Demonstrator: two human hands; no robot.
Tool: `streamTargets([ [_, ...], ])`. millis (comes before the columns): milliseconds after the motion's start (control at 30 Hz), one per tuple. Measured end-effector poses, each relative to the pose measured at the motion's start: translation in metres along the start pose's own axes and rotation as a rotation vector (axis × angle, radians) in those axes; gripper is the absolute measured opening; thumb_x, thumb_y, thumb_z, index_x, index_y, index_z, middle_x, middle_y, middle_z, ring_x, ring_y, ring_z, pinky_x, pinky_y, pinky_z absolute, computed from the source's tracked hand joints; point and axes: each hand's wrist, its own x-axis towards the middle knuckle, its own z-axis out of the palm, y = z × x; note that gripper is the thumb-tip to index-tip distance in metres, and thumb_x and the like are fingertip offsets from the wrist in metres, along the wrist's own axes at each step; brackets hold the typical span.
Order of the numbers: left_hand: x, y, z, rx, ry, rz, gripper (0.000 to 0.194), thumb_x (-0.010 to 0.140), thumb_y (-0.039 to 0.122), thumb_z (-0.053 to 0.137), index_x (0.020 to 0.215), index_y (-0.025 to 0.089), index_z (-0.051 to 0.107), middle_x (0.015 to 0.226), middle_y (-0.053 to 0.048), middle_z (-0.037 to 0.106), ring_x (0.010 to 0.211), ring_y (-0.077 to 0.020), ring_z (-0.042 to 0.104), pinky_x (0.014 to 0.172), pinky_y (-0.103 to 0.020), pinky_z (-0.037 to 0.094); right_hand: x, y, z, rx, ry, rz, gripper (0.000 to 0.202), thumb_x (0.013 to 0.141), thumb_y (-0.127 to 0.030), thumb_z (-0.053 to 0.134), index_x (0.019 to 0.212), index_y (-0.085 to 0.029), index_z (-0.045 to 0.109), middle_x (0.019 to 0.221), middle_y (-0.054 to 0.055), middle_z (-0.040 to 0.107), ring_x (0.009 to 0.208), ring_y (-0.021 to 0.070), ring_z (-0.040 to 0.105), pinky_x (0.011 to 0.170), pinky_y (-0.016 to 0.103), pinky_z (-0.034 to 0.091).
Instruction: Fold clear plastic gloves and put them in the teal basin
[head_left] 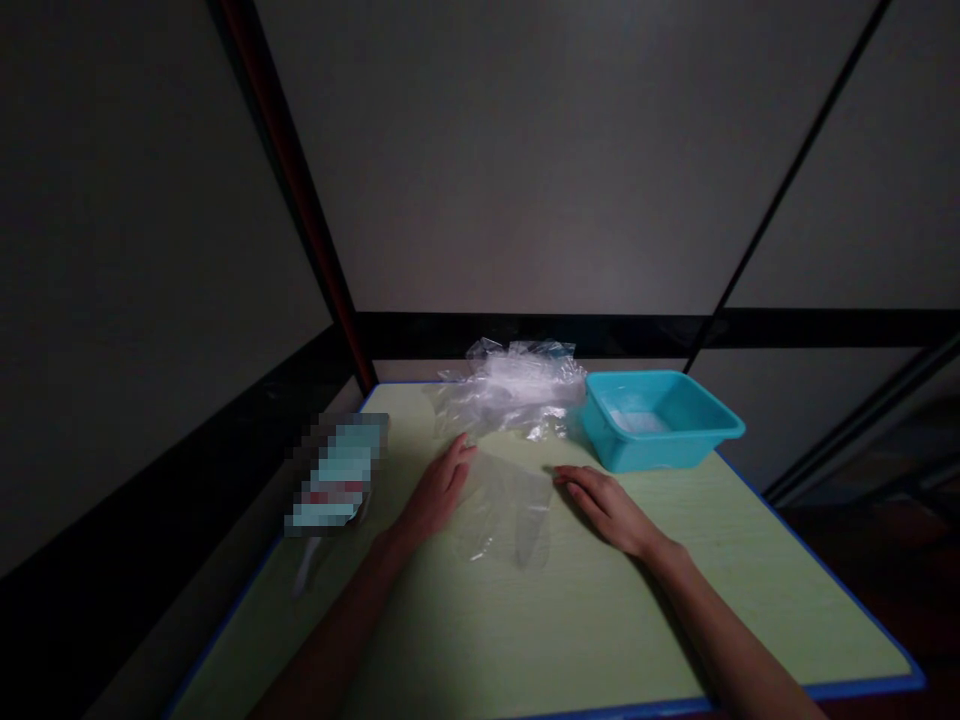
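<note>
A clear plastic bag [510, 505] lies flat on the light green table between my two hands. My left hand [439, 485] rests at the bag's left side with its fingers stretched forward, holding nothing that shows. On the right, my right hand [604, 505] lies palm down on the tabletop close to the bag's right edge, its fingers extended. Beyond them sits a crumpled heap of clear plastic bags [517, 385]. A turquoise plastic basin [652, 450] stands to the right of the heap, with something whitish on its floor that I cannot make out.
The table [600, 630] has a blue edge and meets dark-banded wall panels at the back. At its left side is a blurred-out phone-like object [341, 475] with a pale handle or cable [306, 565] below it. A dark rack [862, 420] stands beyond the right edge.
</note>
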Motion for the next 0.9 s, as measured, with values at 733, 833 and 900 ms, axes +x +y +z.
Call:
streamTargets([
  [733,0.005,-0.0025,-0.0057,-0.315,0.335,-0.187,0.03,0.079,0.038,0.038,0.096,0.016,0.049,0.076,-0.004,0.063,0.074,-0.0174,0.059,0.077,-0.032,0.043,-0.0006,-0.001,-0.0007,-0.069,-0.024,-0.007,0.028,0.086,-0.021,0.034,0.106,-0.02,0.053,0.108,0.007,0.057,0.098,0.0193,0.052,0.086,0.037,0.042],
  [833,0.005,-0.0025,-0.005,-0.336,0.33,-0.188,0.03,0.078,0.038,0.039,0.095,0.015,0.049,0.075,-0.004,0.063,0.071,-0.0171,0.059,0.073,-0.032,0.044,-0.0005,-0.0021,-0.0008,-0.064,-0.04,-0.017,0.027,0.086,-0.021,0.034,0.104,-0.02,0.054,0.11,0.007,0.056,0.098,0.019,0.053,0.086,0.037,0.042],
  [900,0.0047,-0.0023,-0.0049,-0.347,0.327,-0.188,0.03,0.078,0.038,0.038,0.095,0.015,0.049,0.074,-0.004,0.063,0.07,-0.017,0.059,0.073,-0.032,0.044,-0.0005,-0.0026,-0.0011,-0.049,-0.032,-0.008,0.026,0.086,-0.023,0.035,0.105,-0.019,0.053,0.106,0.007,0.058,0.095,0.0191,0.054,0.084,0.037,0.043],
])
